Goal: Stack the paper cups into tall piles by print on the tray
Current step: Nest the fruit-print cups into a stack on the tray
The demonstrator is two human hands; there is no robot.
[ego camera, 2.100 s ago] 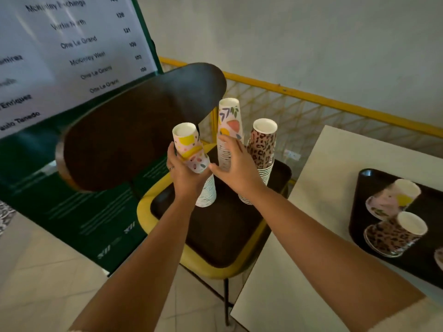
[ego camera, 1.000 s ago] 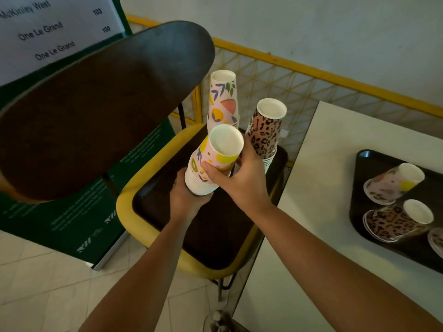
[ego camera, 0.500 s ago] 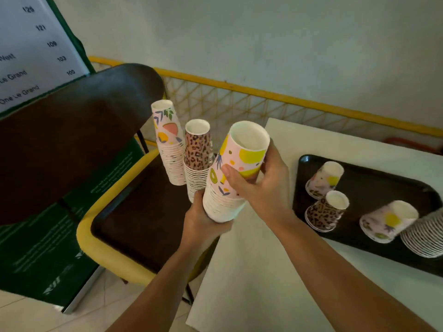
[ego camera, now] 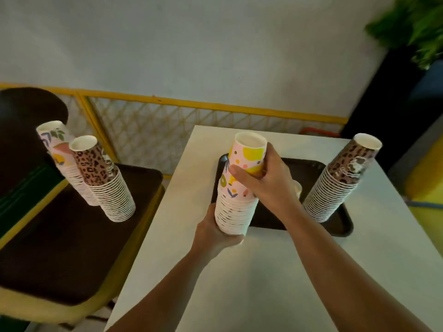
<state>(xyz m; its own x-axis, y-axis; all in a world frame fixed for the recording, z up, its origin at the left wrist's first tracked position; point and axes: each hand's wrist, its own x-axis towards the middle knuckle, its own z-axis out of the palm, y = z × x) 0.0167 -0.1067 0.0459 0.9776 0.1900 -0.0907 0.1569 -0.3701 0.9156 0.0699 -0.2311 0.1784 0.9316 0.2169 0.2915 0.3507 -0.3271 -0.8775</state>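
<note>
Over the black tray's (ego camera: 340, 226) near-left corner I hold a tall pink fruit-print cup stack (ego camera: 236, 202), my left hand (ego camera: 213, 236) cupping its base, right hand (ego camera: 268, 180) clasped around the top cup, leopard-print stack (ego camera: 335, 185) beyond.

Printed paper cups (ego camera: 242, 178), smooth matt table (ego camera: 275, 271), dark glossy tray (ego camera: 340, 226).
</note>
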